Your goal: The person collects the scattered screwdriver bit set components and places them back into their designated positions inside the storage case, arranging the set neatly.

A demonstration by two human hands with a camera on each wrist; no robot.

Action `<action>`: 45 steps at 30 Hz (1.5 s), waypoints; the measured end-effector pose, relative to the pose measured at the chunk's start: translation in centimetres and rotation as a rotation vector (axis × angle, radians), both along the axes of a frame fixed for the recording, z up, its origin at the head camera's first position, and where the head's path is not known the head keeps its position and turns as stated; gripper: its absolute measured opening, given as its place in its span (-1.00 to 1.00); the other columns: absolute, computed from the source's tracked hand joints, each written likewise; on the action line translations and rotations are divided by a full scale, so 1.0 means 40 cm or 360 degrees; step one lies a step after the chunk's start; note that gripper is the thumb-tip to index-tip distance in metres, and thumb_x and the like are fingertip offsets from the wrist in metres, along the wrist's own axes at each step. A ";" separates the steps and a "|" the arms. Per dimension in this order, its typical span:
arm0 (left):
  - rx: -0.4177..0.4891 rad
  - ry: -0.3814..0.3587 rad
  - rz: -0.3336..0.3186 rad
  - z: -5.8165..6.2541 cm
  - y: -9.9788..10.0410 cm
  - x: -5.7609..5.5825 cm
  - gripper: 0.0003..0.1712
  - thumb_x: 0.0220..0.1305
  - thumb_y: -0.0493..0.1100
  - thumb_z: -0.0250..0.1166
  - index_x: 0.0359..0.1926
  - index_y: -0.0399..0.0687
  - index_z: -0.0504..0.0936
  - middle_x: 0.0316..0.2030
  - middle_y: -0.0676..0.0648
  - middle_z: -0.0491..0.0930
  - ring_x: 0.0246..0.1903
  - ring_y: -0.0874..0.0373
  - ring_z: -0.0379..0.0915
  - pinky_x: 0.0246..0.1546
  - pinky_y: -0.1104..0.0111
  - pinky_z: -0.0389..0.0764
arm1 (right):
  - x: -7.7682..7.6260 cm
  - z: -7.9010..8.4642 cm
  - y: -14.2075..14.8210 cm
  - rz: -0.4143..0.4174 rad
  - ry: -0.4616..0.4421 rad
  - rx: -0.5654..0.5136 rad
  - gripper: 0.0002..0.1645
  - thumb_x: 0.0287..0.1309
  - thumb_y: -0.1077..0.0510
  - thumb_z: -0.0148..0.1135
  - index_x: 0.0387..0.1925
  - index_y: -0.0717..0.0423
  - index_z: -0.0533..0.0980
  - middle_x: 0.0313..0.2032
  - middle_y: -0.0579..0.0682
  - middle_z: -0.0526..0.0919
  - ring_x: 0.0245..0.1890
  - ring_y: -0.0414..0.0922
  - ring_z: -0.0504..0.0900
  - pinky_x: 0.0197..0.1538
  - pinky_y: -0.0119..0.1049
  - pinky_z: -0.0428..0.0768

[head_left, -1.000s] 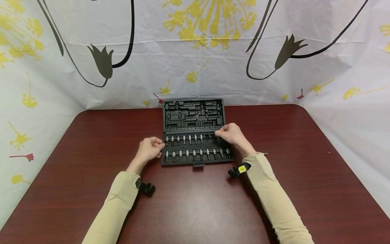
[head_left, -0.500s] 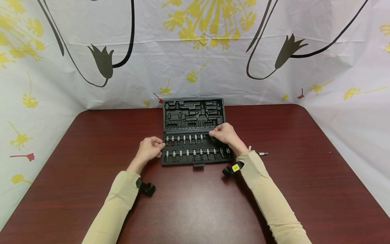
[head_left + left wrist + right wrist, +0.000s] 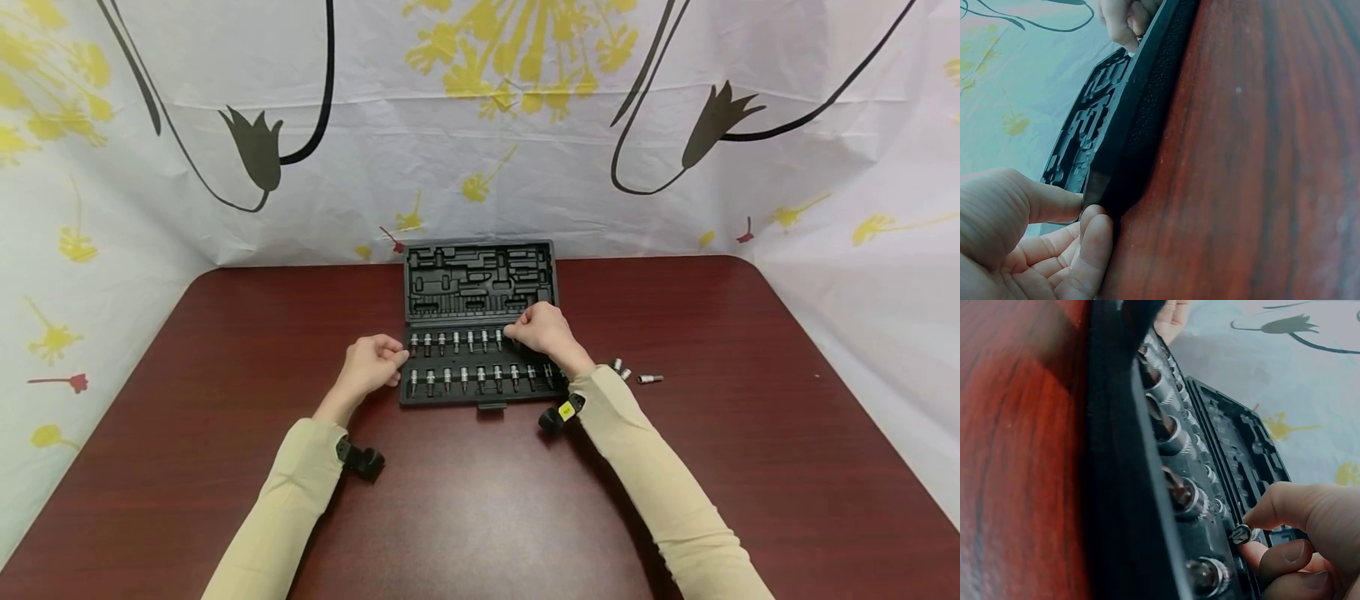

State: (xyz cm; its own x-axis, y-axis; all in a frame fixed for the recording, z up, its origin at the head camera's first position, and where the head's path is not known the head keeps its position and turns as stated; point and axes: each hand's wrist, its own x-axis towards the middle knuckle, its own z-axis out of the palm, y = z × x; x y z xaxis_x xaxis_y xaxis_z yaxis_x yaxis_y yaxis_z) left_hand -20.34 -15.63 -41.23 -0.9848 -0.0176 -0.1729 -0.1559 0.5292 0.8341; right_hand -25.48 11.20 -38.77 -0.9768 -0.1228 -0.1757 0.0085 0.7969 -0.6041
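An open black bit socket case (image 3: 453, 360) lies on the table, holding two rows of silver bit sockets. At its left edge is my left hand (image 3: 367, 362); in the left wrist view its thumb and fingers (image 3: 1096, 237) pinch the case wall. Over the back row, at the right end of its seated sockets, is my right hand (image 3: 546, 329). Seen from the right wrist, its thumb and forefinger pinch a small silver bit socket (image 3: 1241, 534), low over the case. The hand covers the right part of the back row in the head view.
The case's lid (image 3: 480, 282) stands open at the back, its moulded recesses facing me. Several loose silver pieces, among them a bit socket (image 3: 649, 379), lie on the table (image 3: 750, 467) to the right, beside my right sleeve. A patterned white sheet (image 3: 480, 150) hangs behind the table.
My right hand has slid left along the back row, toward the seated sockets. Loose pieces behind the right sleeve have come into view. The left hand stays on the case edge.
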 end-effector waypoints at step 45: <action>0.0033 0.0026 0.0009 0.000 -0.001 0.003 -0.80 0.23 -0.28 0.24 -0.19 -0.37 0.56 -0.47 -0.19 0.61 -0.69 0.23 0.50 -0.61 0.37 0.63 | -0.034 0.038 0.044 0.0100 -0.0175 0.0072 -0.32 0.09 -0.07 0.32 -0.90 -0.03 0.14 -0.84 -0.17 0.03 -0.78 -0.24 -0.04 -0.63 -0.38 0.10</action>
